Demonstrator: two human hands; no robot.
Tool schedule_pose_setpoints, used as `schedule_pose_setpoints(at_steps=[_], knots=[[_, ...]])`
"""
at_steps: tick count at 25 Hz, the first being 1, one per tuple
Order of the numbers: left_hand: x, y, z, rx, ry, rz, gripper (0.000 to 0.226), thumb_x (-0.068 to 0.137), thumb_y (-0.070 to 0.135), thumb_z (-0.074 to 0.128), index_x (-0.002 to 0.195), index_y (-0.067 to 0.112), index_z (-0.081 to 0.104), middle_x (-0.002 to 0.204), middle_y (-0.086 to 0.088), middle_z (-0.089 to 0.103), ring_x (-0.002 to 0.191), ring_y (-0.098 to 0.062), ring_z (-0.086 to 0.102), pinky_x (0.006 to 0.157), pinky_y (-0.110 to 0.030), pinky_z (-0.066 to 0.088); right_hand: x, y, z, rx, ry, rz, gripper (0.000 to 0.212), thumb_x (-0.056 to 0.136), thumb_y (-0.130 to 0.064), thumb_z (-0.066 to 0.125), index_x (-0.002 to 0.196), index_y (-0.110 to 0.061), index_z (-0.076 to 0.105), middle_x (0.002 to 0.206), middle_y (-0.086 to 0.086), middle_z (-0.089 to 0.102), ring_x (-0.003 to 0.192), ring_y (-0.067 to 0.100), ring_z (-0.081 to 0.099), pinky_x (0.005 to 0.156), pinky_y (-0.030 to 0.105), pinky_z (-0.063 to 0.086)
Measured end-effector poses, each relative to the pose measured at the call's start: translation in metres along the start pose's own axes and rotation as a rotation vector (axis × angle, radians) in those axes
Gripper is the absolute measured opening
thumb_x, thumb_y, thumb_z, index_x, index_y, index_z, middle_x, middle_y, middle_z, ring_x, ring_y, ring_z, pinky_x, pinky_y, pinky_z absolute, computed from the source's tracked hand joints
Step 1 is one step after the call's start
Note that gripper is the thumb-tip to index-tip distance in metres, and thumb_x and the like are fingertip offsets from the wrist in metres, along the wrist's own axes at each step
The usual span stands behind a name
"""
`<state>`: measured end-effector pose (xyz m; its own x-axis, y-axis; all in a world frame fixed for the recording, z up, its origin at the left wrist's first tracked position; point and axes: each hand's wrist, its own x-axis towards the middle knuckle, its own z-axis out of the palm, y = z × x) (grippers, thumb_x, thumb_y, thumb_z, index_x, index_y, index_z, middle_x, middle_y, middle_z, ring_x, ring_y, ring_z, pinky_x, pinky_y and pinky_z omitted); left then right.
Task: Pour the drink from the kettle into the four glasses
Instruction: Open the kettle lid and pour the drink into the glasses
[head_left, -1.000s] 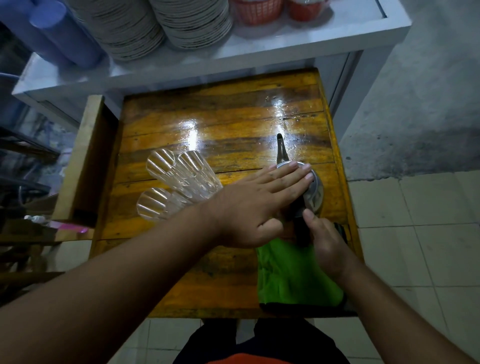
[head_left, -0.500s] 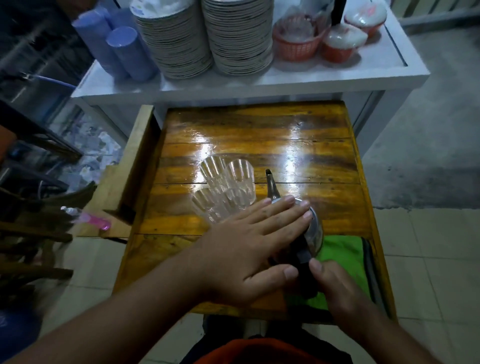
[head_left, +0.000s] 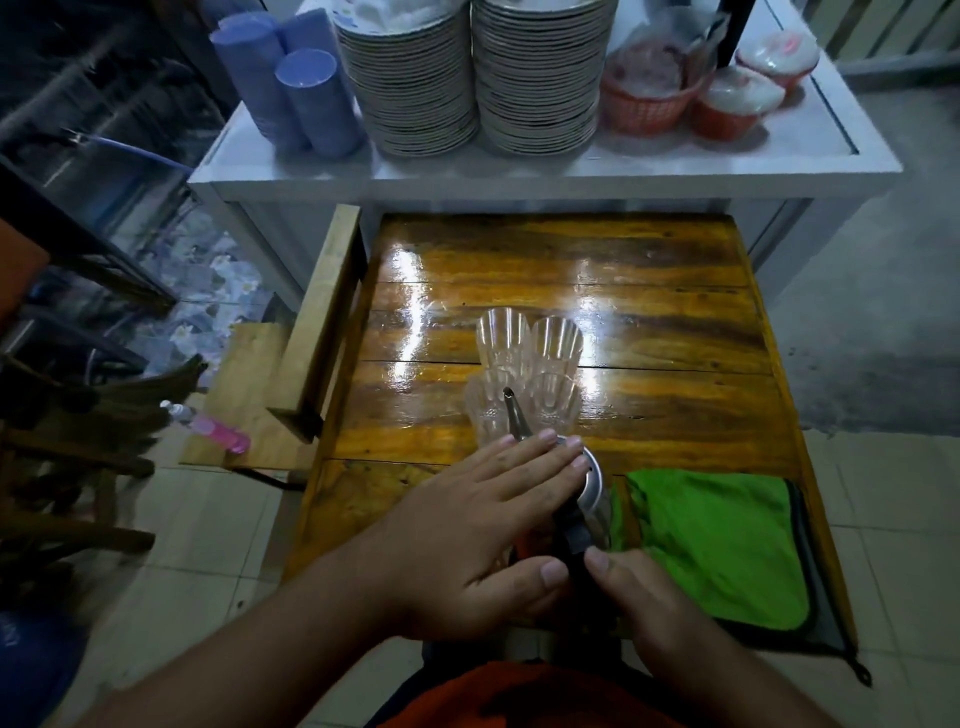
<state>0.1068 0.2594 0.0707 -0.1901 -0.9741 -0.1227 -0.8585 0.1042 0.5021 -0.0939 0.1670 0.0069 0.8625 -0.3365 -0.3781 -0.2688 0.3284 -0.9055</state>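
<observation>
I hold the kettle (head_left: 589, 483) above the near tabletop (head_left: 649, 332); my right hand (head_left: 654, 603) grips its black handle, my left hand (head_left: 478, 525) lies flat on its lid. Its spout reaches over four empty glasses (head_left: 524, 379). A green cloth (head_left: 717, 545) lies just beside it. Behind stands a white counter (head_left: 571, 171) with stacked plates (head_left: 478, 73).

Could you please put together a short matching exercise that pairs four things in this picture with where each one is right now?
Things:
1. kettle
2. green cloth
3. four glasses
4. plate stacks

Places:
A. on the white counter behind the wooden table
B. flat on the table's near right corner
C. clustered mid-table, just past the spout
D. under the left hand, handle held by the right hand

Pairs: 1-D, 2-B, 3-C, 4-A
</observation>
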Motion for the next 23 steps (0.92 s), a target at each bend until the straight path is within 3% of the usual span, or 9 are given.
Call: schedule_pose_setpoints(at_steps=[3, 8, 12, 18, 23], knots=[[-0.007, -0.016, 0.001, -0.057, -0.02, 0.004, 0.068, 0.1, 0.052, 0.031, 0.159, 0.024, 0.01, 0.168, 0.01, 0.005, 0.153, -0.003, -0.005, 0.125, -0.04, 0.008, 0.006, -0.002, 0.013, 0.016, 0.028, 0.079, 0.053, 0.09, -0.049, 0.049, 0.1, -0.008, 0.08, 0.104, 0.01, 0.08, 0.106, 0.022, 0.074, 0.086, 0.021, 0.052], [-0.009, -0.035, -0.005, -0.087, -0.07, 0.032, 0.069, 0.1, 0.055, 0.03, 0.159, 0.027, 0.008, 0.167, 0.012, 0.003, 0.152, 0.001, -0.006, 0.125, -0.038, 0.009, 0.009, -0.015, 0.026, -0.039, 0.079, 0.156, 0.062, 0.09, -0.056, 0.045, 0.099, -0.006, 0.08, 0.104, 0.012, 0.08, 0.105, 0.023, 0.074, 0.089, 0.024, 0.052], [-0.007, -0.044, -0.015, -0.031, -0.114, 0.071, 0.073, 0.098, 0.058, 0.032, 0.159, 0.028, 0.008, 0.167, 0.013, 0.002, 0.151, 0.003, -0.007, 0.125, -0.033, 0.007, 0.005, -0.032, 0.032, -0.062, 0.079, 0.22, 0.064, 0.092, -0.051, 0.036, 0.094, -0.005, 0.081, 0.099, 0.011, 0.081, 0.098, 0.021, 0.075, 0.079, 0.02, 0.052], [-0.007, -0.05, -0.024, 0.0, -0.143, 0.099, 0.075, 0.096, 0.063, 0.028, 0.159, 0.03, 0.004, 0.167, 0.013, 0.001, 0.151, 0.003, -0.005, 0.125, -0.038, 0.011, 0.002, -0.051, 0.042, -0.049, 0.081, 0.263, 0.074, 0.097, -0.058, 0.037, 0.088, 0.003, 0.078, 0.095, 0.017, 0.08, 0.08, 0.015, 0.076, 0.061, 0.014, 0.05], [-0.006, -0.049, -0.027, -0.008, -0.149, 0.112, 0.078, 0.094, 0.065, 0.025, 0.159, 0.028, 0.003, 0.168, 0.011, 0.002, 0.151, 0.002, -0.005, 0.125, -0.037, 0.01, 0.002, -0.058, 0.046, -0.011, 0.08, 0.276, 0.073, 0.086, -0.052, 0.033, 0.085, 0.008, 0.074, 0.092, 0.027, 0.078, 0.072, 0.017, 0.076, 0.054, 0.015, 0.049]])
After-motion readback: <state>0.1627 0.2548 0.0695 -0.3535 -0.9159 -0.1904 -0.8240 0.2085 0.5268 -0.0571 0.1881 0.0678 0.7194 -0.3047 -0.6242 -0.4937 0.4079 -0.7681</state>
